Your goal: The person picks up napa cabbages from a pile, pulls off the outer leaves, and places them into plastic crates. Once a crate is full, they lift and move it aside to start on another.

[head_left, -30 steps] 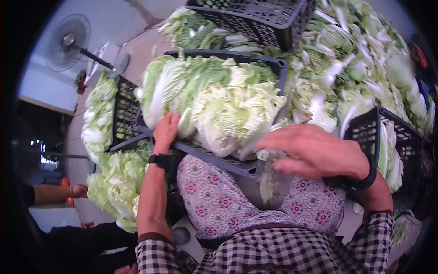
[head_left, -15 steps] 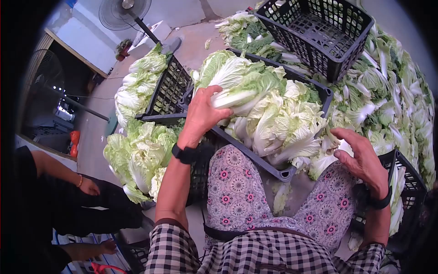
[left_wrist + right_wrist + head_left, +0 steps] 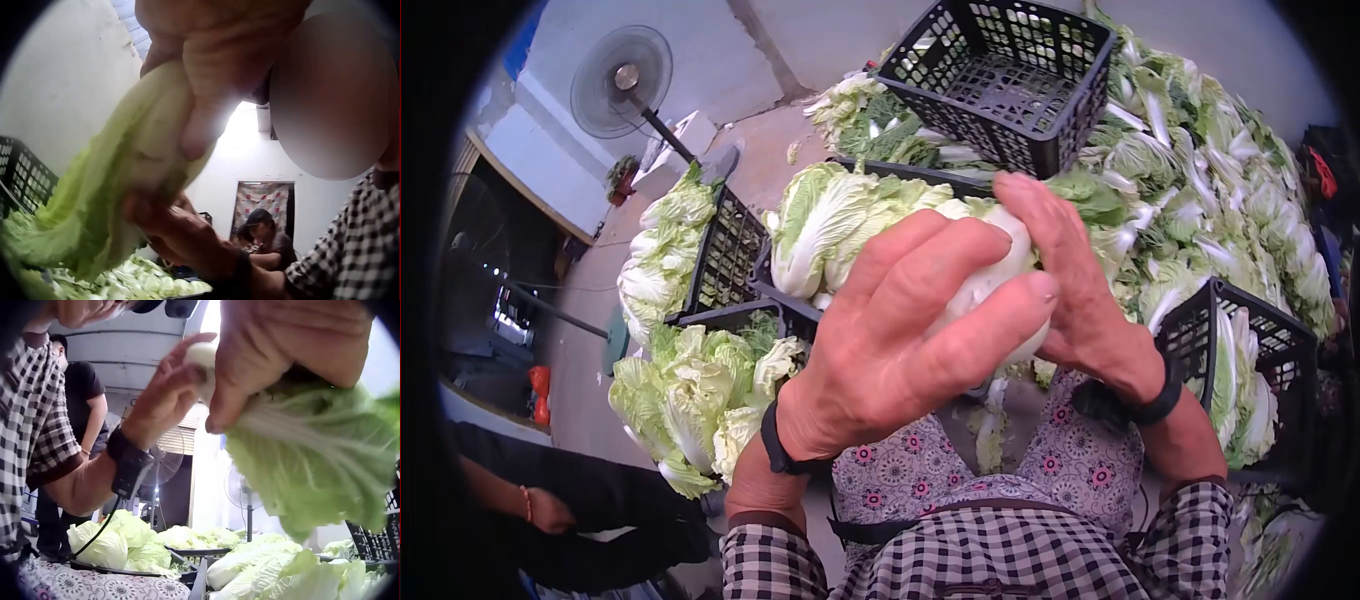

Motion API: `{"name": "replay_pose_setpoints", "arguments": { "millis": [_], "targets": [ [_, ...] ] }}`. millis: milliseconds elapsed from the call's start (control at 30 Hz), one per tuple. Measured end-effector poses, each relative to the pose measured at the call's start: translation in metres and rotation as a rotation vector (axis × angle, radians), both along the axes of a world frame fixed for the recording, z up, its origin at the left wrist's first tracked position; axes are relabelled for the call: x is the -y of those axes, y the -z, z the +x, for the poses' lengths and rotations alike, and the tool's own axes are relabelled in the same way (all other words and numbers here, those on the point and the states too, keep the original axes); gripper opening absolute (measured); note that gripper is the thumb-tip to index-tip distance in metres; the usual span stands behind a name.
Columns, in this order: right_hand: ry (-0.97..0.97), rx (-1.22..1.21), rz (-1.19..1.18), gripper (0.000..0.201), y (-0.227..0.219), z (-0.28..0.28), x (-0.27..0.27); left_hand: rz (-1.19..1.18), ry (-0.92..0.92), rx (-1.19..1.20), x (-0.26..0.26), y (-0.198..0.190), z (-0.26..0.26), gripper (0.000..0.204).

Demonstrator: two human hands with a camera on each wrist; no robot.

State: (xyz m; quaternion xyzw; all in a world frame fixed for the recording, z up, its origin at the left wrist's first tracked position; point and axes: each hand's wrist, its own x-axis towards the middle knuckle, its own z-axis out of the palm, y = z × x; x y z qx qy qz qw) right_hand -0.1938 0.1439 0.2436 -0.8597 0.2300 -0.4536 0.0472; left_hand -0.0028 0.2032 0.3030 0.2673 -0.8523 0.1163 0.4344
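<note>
Both hands hold a napa cabbage (image 3: pixel 998 285) raised over the lap, its white base toward the body. My left hand (image 3: pixel 920 325) curls over the base end; in the left wrist view its thumb presses on the pale stalk. My right hand (image 3: pixel 1090 290) grips the cabbage from the other side, its thumb on a green outer leaf (image 3: pixel 312 444) in the right wrist view. Behind the hands stands a black crate (image 3: pixel 910 174) filled with napa cabbages (image 3: pixel 825 225), partly hidden by the left hand and the held cabbage.
A large heap of cabbages (image 3: pixel 1200 170) lies at right, with an empty black crate (image 3: pixel 1040 120) on it. Another crate (image 3: pixel 1190 330) stands by the right knee. Cabbage-filled crates (image 3: pixel 725 250) line the left. A fan (image 3: pixel 622 80) and another person's hand (image 3: pixel 550 510) are further left.
The left hand has left the cabbages in the crate and come up toward the body with one. The right hand has moved in from the right knee and now holds it too.
</note>
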Motion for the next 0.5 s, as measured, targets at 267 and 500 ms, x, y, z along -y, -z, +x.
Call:
{"name": "replay_pose_setpoints", "arguments": {
  "millis": [267,500],
  "targets": [
    [-0.130,0.366,0.895,0.071,-0.019,-0.030,-0.032,1.161,0.354,-0.398,0.011,0.065,-0.028,0.079],
    [-0.245,0.255,0.977,0.089,0.012,-0.054,-0.025,1.130,0.254,-0.733,0.019,0.080,-0.029,0.057]
  ]
}}
